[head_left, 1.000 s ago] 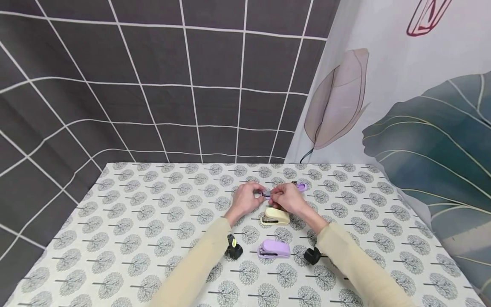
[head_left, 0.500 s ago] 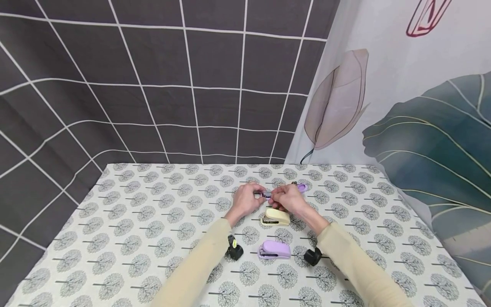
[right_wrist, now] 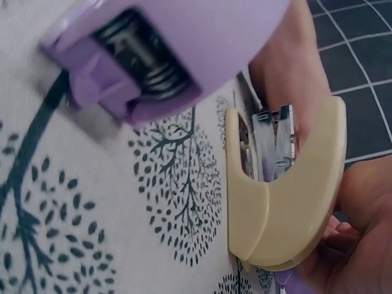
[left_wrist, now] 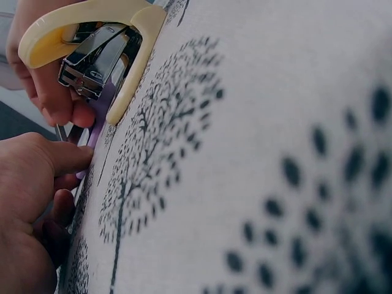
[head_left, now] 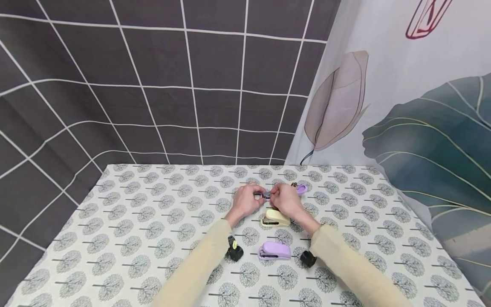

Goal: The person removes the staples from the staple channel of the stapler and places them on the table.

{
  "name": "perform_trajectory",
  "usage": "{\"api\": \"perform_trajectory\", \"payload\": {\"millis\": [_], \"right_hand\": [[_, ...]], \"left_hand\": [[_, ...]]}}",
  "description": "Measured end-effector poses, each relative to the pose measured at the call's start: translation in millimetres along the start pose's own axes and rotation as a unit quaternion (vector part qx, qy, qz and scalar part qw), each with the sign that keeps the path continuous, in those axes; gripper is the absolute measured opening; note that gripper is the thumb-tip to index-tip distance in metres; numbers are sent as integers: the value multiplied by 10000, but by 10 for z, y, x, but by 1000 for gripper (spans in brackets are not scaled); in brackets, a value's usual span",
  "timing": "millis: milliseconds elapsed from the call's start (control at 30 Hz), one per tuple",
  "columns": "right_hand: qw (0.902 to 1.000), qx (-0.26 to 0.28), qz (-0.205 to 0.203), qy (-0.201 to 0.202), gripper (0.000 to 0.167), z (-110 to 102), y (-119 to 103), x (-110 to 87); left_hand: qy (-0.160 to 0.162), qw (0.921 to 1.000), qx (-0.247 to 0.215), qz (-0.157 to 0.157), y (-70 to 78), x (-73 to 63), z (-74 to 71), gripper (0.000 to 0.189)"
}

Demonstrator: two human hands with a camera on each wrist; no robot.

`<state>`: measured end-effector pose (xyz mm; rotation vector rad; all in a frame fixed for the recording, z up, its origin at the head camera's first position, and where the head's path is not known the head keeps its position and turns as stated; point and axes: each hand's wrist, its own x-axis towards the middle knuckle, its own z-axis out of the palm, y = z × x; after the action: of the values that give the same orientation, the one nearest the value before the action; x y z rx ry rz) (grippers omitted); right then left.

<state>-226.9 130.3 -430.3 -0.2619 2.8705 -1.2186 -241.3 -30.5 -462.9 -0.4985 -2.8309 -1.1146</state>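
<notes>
An opened-out purple stapler (head_left: pixel 302 189) lies at the far middle of the table, partly hidden by the hands. My left hand (head_left: pixel 246 199) grips its left end between thumb and fingers. My right hand (head_left: pixel 287 199) is bent over its middle, fingertips pinching a thin metal strip (left_wrist: pixel 60 132) that shows between the hands in the left wrist view. What kind of strip this is, I cannot tell. Just in front of the hands stands a cream stapler (head_left: pixel 276 218), touched by neither hand in the head view. A second purple stapler (head_left: pixel 274 250) sits closer to me.
A white cloth with a tree print (head_left: pixel 161 226) covers the table. Black wrist cameras (head_left: pixel 235 252) hang below both forearms. Behind the table hangs a dark curtain with white grid lines (head_left: pixel 165 102); a leaf-patterned one (head_left: pixel 433 140) hangs at the right.
My right hand has turned and lowered slightly over the purple stapler, its forearm shifting a little left. My left hand stays put; the cream and nearer purple staplers have not moved.
</notes>
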Motion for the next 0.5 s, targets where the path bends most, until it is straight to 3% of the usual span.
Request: {"api": "perform_trajectory", "payload": {"millis": [200,500], "right_hand": [[9962,-757,-319,286,11,22,-23,1],[9968,-733,-198,233,23,28,-30,3]], "left_hand": [[15,10000,-15,13,-22,-3,18,27],[44,9999,98,86,-30,9,19,26]]}}
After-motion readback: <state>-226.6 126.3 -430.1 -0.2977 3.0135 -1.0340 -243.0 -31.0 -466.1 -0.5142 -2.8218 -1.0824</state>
